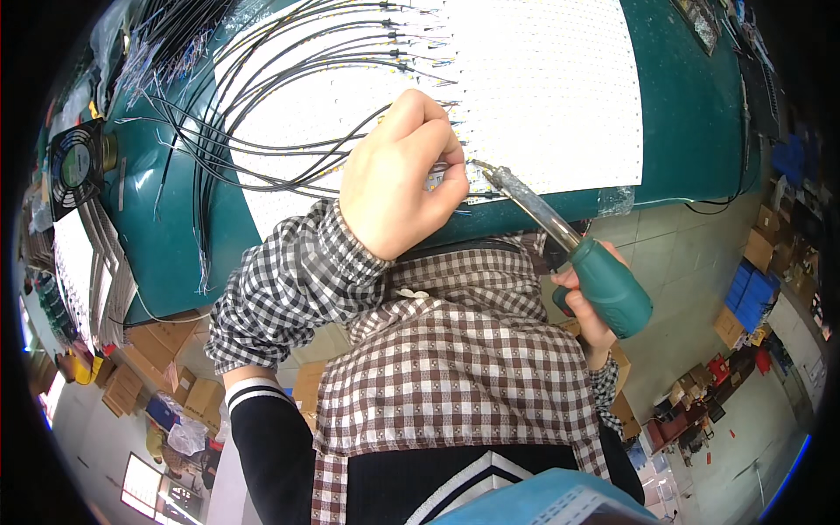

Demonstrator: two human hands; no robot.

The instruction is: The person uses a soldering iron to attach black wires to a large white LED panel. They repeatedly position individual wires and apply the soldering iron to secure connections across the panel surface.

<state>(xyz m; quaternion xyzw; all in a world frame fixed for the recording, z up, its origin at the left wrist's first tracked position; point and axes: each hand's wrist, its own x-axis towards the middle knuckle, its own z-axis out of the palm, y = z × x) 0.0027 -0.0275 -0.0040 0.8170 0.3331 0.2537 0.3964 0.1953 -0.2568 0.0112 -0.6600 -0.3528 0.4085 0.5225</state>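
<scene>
My left hand [398,179] is closed in a pinch over the near edge of a white sheet of small circuit boards [551,96], dotted with yellow. Its fingertips hold a thin wire, partly hidden by the fingers. Several black cables [289,74] lie across the sheet, their stripped ends lined up in a row along its middle; some run under my hand. In my right hand [591,319] is a soldering iron [612,289] with a green handle. The iron's tip points left and meets the sheet's near part, just right of my left fingertips.
The green table [691,122] carries more loose cables [171,44] at the far left. A black fan [74,166] and a stack of white boards [96,271] stand on the left. Clear tape [616,201] sits at the table's near edge. Cardboard boxes [206,402] are on the floor.
</scene>
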